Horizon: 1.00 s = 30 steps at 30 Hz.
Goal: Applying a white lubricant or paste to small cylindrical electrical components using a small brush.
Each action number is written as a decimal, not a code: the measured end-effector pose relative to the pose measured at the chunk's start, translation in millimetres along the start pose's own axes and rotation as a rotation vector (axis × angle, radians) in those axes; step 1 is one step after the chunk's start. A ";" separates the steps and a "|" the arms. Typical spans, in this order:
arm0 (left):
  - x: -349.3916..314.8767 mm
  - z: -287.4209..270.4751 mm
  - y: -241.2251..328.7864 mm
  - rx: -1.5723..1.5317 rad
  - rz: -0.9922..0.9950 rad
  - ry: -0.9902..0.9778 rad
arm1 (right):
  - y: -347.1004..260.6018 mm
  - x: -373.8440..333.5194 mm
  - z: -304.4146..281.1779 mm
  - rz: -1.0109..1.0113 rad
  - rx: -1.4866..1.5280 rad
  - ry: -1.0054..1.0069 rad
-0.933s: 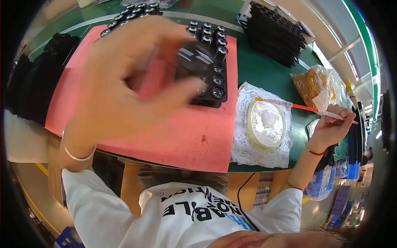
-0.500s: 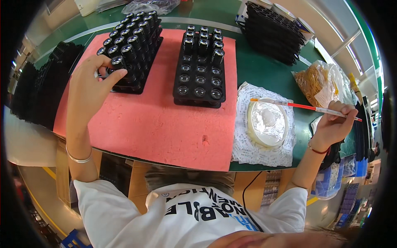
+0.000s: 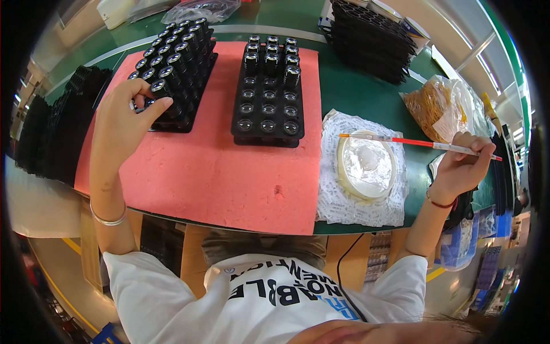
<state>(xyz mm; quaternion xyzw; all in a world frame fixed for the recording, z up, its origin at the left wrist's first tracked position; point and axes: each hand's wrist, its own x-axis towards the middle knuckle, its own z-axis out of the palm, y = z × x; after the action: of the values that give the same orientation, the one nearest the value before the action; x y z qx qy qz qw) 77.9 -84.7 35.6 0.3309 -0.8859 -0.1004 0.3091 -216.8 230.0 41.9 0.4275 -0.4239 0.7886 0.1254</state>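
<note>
My left hand pinches a small black cylinder at the near corner of the left black tray, which is full of such cylinders. A second black tray stands in the middle of the pink foam mat; its far rows hold cylinders and its near rows show round lenses in the pockets. My right hand holds a thin red and white brush whose tip lies over a shallow round dish of clear paste.
The dish rests on a white printed sheet on the green table. Stacks of empty black trays stand at the back right and more at the left. A bag of yellow rubber bands lies to the right.
My left hand swept from close to the camera down to the left tray and closed on a cylinder at its near corner. The right hand with the brush barely moved.
</note>
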 end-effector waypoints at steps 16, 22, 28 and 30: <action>-35.8 9.1 94.2 -0.019 0.317 -0.036 | 0.7 -2.8 -6.5 -0.013 -0.029 0.019; 27.0 61.3 110.6 0.152 0.308 -0.179 | -1.4 -1.4 -3.7 -0.149 -0.131 0.051; 44.8 105.9 105.0 0.143 0.330 -0.115 | 5.7 9.6 -14.7 -0.106 -0.015 0.102; 46.3 111.4 107.8 0.151 0.322 -0.140 | 2.8 11.5 -20.2 -0.099 -0.008 0.103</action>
<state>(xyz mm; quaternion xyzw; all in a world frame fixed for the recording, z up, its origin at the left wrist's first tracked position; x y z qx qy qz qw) -74.4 -35.7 11.3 0.1992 -0.9518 -0.0058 0.2331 -236.8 242.0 43.7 0.4061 -0.3985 0.8007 0.1878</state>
